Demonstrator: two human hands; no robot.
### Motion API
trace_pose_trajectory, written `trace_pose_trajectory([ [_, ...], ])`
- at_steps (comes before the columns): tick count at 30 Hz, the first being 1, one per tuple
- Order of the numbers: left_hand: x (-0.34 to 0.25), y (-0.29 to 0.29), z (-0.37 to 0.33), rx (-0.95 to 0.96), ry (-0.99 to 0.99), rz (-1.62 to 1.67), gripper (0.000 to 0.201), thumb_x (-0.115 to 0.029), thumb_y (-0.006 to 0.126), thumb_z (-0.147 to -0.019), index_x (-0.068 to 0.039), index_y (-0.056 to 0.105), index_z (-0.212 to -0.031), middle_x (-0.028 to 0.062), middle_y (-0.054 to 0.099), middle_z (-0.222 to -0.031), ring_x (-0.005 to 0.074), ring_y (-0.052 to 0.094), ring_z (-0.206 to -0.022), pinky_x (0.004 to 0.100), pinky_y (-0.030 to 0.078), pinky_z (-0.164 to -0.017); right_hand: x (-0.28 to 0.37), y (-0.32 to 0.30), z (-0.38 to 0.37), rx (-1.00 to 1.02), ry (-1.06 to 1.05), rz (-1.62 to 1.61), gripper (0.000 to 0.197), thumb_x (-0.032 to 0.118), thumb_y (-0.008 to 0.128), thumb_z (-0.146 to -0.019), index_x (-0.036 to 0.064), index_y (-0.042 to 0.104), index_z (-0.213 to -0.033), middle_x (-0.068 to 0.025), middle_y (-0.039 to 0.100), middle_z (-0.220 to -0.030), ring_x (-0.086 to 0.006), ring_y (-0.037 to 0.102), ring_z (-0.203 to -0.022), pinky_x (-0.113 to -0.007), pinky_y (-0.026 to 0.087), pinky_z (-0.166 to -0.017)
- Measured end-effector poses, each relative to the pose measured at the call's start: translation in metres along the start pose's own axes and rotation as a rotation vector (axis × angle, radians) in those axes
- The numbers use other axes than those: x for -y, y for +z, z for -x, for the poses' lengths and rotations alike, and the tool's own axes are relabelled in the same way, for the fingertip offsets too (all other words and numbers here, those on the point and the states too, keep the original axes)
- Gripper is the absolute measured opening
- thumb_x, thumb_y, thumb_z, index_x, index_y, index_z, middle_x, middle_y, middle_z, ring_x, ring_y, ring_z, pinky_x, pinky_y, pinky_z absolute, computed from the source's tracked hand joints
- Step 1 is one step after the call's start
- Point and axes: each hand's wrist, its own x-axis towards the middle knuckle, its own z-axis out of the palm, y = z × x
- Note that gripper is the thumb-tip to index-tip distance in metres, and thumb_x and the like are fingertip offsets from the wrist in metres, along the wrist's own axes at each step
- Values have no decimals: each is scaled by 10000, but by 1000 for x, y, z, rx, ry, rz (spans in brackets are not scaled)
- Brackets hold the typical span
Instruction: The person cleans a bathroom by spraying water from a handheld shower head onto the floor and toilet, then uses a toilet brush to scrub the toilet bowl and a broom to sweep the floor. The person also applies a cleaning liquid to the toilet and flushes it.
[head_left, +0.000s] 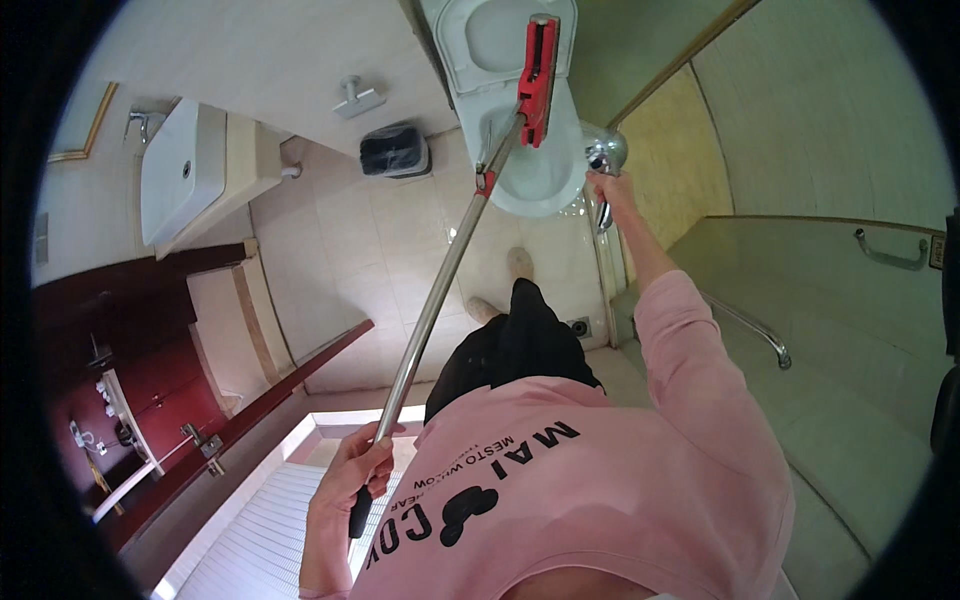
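Note:
My left hand (350, 475) is closed around the lower end of a sponge mop (438, 290), just above its black grip. The metal pole slants up and away to the right. Its red mop head (537, 85) is over the white toilet (535, 190), across the bowl and raised seat. My right arm reaches forward, and my right hand (612, 190) is closed on a chrome handle (604, 216) with a round, shiny end, to the right of the bowl beside a glass edge. Whether this handle is fixed to the glass I cannot tell.
A lined black bin (394, 150) stands left of the toilet, beneath a paper holder (357, 98). Farther left is a white washbasin (184, 172). A dark red door (290, 385) with a metal handle stands at lower left. Glass panels and a grab bar (890, 252) are on the right.

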Motion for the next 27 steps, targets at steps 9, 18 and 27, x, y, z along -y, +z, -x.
trace_pose_trajectory([
  [9,59,-69,65,-129,-61,61,199,-166,510,-869,-48,525,-1028,-44,358,-508,45,315,-367,195,247,-326,-37,14,32,57,-45,232,165,109,611,-687,60,505,-571,-18,475,-495,-110,444,-417,-270,321,-378],
  [18,157,-161,12,-396,-197,-67,136,-192,523,-864,-61,503,-895,-25,393,-507,52,318,-367,225,268,-307,-52,101,121,478,-459,625,262,232,717,-620,0,614,-686,-128,591,-579,-229,572,-531,-351,435,-529],
  [27,293,-241,-103,-649,-182,-317,153,-141,538,-732,-1,545,-792,59,471,-488,142,457,-365,303,379,-316,-11,210,242,1026,-787,924,237,191,650,-550,17,585,-697,-183,576,-649,-363,566,-650,-405,460,-601],
])
